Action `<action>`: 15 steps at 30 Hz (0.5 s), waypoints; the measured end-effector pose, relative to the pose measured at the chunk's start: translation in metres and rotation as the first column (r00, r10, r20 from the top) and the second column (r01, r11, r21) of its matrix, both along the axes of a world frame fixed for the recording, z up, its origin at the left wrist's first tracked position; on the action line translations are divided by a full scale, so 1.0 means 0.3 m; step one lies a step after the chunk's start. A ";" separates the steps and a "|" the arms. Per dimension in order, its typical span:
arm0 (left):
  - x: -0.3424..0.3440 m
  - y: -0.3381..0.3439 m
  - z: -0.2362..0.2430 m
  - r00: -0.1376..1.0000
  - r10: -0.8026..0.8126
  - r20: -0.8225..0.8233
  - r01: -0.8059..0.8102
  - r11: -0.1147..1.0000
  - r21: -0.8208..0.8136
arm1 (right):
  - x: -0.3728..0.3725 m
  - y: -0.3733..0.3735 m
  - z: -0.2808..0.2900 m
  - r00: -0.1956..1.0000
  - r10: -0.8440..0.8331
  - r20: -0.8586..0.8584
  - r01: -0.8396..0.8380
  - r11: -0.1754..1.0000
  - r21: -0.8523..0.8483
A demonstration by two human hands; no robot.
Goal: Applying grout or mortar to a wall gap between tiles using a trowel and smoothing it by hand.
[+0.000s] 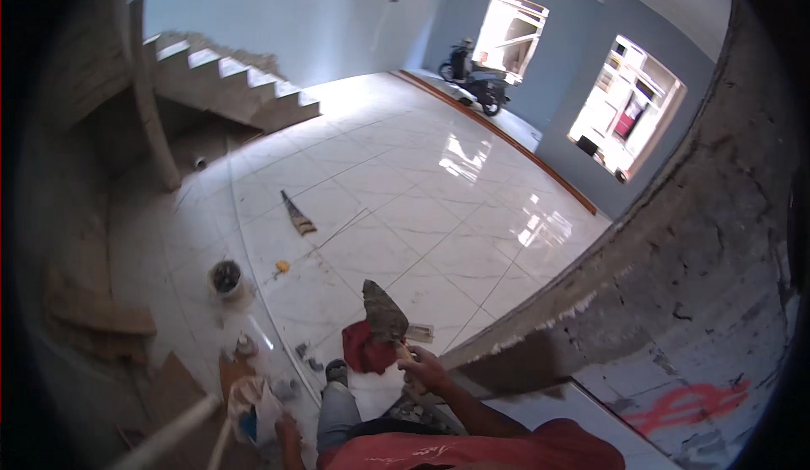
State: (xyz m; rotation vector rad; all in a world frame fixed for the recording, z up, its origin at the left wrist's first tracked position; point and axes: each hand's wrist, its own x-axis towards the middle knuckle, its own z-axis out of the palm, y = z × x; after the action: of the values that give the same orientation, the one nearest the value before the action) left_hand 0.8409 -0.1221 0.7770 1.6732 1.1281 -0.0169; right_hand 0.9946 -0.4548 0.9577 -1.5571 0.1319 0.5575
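Note:
My right hand (422, 370) is closed around the handle of a trowel (384, 311). Its pointed blade looks coated in grey mortar and stands out over the floor, in front of a dark red cloth or bag (363, 348). Low on the left, my left hand (288, 432) is against the right side of a whitish plastic bag or container (256, 402) with something blue in it. The fingers of that hand are too dark and small to tell their grip.
Beside me on the right rises a rough cement wall (675, 301) with red paint marks. A bucket (226, 278), a handsaw (299, 217) and a small yellow thing (282, 266) are on the tiles. Concrete stairs (228, 90), a post (150, 107) and a motorbike (481, 82) stand farther off.

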 end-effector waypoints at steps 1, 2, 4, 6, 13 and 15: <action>0.093 0.039 -0.036 0.996 0.025 0.091 -0.015 0.993 -0.114 | 0.046 -0.008 0.006 0.999 -0.043 -0.001 0.043 0.999 0.012; 0.197 0.055 0.008 0.996 -0.026 0.080 0.034 0.995 -0.097 | 0.076 -0.012 0.019 0.992 -0.126 -0.016 0.126 0.992 0.017; 0.461 0.062 0.128 0.922 -0.086 0.377 0.154 0.976 -0.154 | 0.143 -0.018 0.040 0.955 -0.296 -0.035 0.297 0.954 0.032; 0.775 0.126 0.284 0.903 -0.279 0.328 0.334 0.934 -0.123 | 0.206 -0.063 0.009 0.891 -0.454 -0.001 0.453 0.891 0.025; 1.603 0.238 1.165 0.214 -0.705 0.676 0.623 0.631 0.461 | 0.384 -0.197 0.164 0.581 -0.813 0.036 0.814 0.579 -0.040; 1.632 0.120 1.449 0.158 -0.646 0.747 0.560 0.682 0.471 | 0.406 -0.230 0.162 0.479 -0.878 0.009 0.874 0.476 -0.096</action>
State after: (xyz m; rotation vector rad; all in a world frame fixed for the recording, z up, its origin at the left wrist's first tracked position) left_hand 1.3306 -0.0860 1.2116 1.7208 -0.4423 0.3758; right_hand 1.1164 -0.5238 1.0063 -1.3250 0.9631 -0.2689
